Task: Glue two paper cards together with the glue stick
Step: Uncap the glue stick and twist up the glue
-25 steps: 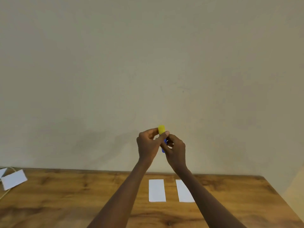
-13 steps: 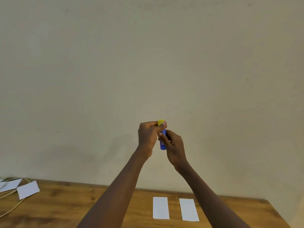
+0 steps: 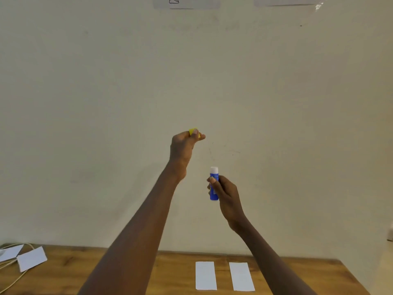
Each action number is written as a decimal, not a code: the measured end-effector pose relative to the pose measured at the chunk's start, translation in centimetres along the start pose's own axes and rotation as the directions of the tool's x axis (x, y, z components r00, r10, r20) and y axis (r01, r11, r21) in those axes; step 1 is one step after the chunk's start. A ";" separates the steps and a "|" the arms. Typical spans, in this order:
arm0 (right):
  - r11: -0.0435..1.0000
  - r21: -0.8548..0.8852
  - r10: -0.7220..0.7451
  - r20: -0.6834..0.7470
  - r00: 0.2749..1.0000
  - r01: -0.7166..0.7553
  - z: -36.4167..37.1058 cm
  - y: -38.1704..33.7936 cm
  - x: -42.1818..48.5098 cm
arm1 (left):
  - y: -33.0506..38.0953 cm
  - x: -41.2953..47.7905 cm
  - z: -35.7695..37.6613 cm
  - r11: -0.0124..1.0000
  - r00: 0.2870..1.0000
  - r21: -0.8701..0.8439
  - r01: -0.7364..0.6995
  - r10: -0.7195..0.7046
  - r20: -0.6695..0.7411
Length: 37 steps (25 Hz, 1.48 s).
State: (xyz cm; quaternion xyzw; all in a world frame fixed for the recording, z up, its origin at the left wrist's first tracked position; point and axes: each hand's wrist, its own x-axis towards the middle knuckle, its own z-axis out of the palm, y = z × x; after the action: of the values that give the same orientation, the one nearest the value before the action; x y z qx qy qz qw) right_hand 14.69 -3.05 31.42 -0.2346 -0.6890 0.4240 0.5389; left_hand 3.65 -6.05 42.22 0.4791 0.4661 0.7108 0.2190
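Both arms are raised in front of the wall. My right hand (image 3: 226, 193) grips a blue glue stick (image 3: 214, 193) upright, its white tip bare at the top. My left hand (image 3: 182, 149) is higher and to the left, pinching the yellow cap (image 3: 192, 131) between fingers and thumb, well apart from the stick. Two white paper cards lie flat side by side on the wooden table (image 3: 174, 273) below: the left card (image 3: 205, 275) and the right card (image 3: 241, 276), with a narrow gap between them.
At the table's far left lie two more white cards (image 3: 32, 261) over a pale cable (image 3: 12, 279). The table's right edge runs near the wall corner. Paper sheets (image 3: 187, 2) are stuck high on the wall.
The hands were together on the capped glue stick. The left hand has pulled the yellow cap off and up to the left; the right hand has dropped with the open stick.
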 end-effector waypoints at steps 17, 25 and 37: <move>0.978 0.166 -0.088 -0.216 0.972 0.125 0.7 -3.4 2.2 | -2.3 -1.8 1.4 0.997 0.999 -0.060 -0.043 0.041 -0.035; 0.967 0.241 -0.012 -0.282 0.959 0.083 0.9 -3.1 2.2 | -1.7 -1.4 1.4 0.985 0.981 -0.001 -0.172 0.171 -0.090; 0.991 0.126 -0.034 -0.144 0.989 0.052 0.9 -3.1 2.2 | -1.5 -1.2 1.3 0.984 0.983 -0.009 -0.179 0.178 -0.039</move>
State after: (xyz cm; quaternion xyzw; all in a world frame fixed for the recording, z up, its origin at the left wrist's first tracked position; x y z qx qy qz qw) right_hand 13.55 -3.24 35.18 -0.2139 -0.6251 0.4383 0.6095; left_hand 5.17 -5.65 40.48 0.5041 0.4210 0.7393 0.1487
